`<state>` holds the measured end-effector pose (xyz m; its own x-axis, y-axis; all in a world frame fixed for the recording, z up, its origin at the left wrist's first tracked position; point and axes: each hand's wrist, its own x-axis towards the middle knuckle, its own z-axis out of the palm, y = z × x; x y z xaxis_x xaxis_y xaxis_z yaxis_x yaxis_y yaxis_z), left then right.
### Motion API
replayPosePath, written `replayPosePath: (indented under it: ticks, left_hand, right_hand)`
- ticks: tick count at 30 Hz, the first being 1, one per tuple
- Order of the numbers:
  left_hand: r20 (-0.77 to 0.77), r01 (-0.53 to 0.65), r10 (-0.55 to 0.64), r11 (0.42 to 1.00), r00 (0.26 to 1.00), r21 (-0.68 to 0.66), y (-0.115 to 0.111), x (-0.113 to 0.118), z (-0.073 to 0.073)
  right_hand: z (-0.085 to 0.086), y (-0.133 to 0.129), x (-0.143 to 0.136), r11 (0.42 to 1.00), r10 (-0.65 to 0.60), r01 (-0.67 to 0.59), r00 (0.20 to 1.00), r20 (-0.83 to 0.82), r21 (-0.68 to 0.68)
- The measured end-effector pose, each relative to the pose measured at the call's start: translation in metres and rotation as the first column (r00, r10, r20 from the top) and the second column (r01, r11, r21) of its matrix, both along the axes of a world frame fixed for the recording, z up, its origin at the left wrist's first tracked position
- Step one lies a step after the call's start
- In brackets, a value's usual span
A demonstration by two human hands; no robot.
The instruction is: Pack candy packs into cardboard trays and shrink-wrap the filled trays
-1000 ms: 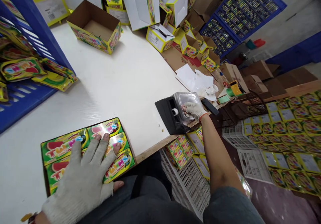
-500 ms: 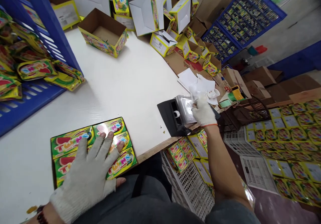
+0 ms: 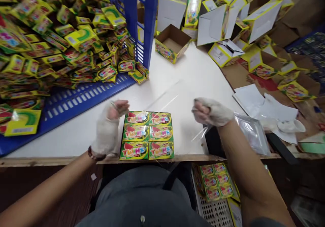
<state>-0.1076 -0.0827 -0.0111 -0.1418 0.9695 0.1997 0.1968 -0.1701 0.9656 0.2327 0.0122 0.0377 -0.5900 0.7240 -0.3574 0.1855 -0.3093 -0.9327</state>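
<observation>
Clear film (image 3: 172,101): stretches beyond and right of the filled box (image 3: 148,133). Judged feather-light, limp, slippery; best held by opposite edges. My right hand (image 3: 212,112), right of box: fingers closed on film. My left hand (image 3: 108,127), left of box: fingers loosely extended, apparently empty.

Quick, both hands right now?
Left hand: open, beside the TWINS boxes; contact can't be told.
Right hand: closed, apparently holding the clear plastic film.
</observation>
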Motion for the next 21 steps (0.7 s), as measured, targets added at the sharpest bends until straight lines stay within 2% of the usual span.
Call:
replayPosePath:
  ticks: [1, 2, 4, 6, 9, 11, 13, 15, 16, 18, 20, 21]
  left_hand:
    - [0.065, -0.093, 0.095, 0.995, 0.993, -0.033, 0.009, -0.009, 0.001]
    - [0.078, -0.126, 0.130, 0.990, 0.988, -0.064, 0.017, -0.016, 0.001]
    - [0.000, -0.067, 0.068, 0.992, 0.998, -0.108, 0.032, -0.022, 0.002]
    - [-0.162, 0.055, -0.077, 0.989, 0.984, -0.139, 0.042, -0.017, 0.002]
    - [-0.414, 0.203, -0.265, 0.961, 0.871, -0.188, 0.052, 0.002, 0.000]
    - [-0.511, 0.238, -0.334, 0.940, 0.792, -0.246, 0.058, 0.013, -0.003]
    - [-0.505, 0.213, -0.336, 0.934, 0.795, -0.286, 0.066, 0.016, -0.005]
    - [-0.437, 0.137, -0.258, 0.947, 0.862, -0.290, 0.073, 0.012, -0.004]
    - [-0.396, 0.097, -0.209, 0.953, 0.894, -0.286, 0.074, 0.008, -0.003]
    - [-0.336, 0.050, -0.154, 0.953, 0.929, -0.299, 0.070, -0.001, 0.003]
    - [-0.311, 0.058, -0.169, 0.940, 0.935, -0.337, 0.057, -0.008, 0.010]
    - [-0.301, 0.077, -0.193, 0.930, 0.934, -0.359, 0.049, -0.010, 0.012]
  right_hand:
    - [-0.018, 0.008, -0.011, 0.991, 0.115, -0.115, 0.993, -0.008, -0.068]
    - [-0.034, 0.015, -0.021, 0.968, 0.222, -0.222, 0.975, -0.009, -0.115]
    - [-0.057, 0.028, -0.038, 0.923, 0.359, -0.356, 0.933, -0.003, -0.145]
    - [-0.068, 0.038, -0.051, 0.925, 0.365, -0.361, 0.931, 0.015, -0.117]
    - [-0.066, 0.046, -0.067, 0.970, 0.241, -0.237, 0.967, 0.082, -0.049]
    - [-0.062, 0.046, -0.075, 0.987, 0.159, -0.159, 0.978, 0.136, -0.012]
    - [-0.062, 0.042, -0.081, 0.997, 0.065, -0.070, 0.982, 0.175, 0.021]
    - [-0.067, 0.034, -0.079, 0.994, -0.108, 0.101, 0.975, 0.195, 0.045]
    - [-0.071, 0.028, -0.076, 0.973, -0.232, 0.225, 0.953, 0.195, 0.056]
    - [-0.079, 0.012, -0.066, 0.886, -0.463, 0.460, 0.866, 0.186, 0.067]
    - [-0.086, -0.010, -0.055, 0.806, -0.589, 0.588, 0.787, 0.183, 0.065]
    - [-0.089, -0.023, -0.051, 0.784, -0.617, 0.617, 0.765, 0.186, 0.064]
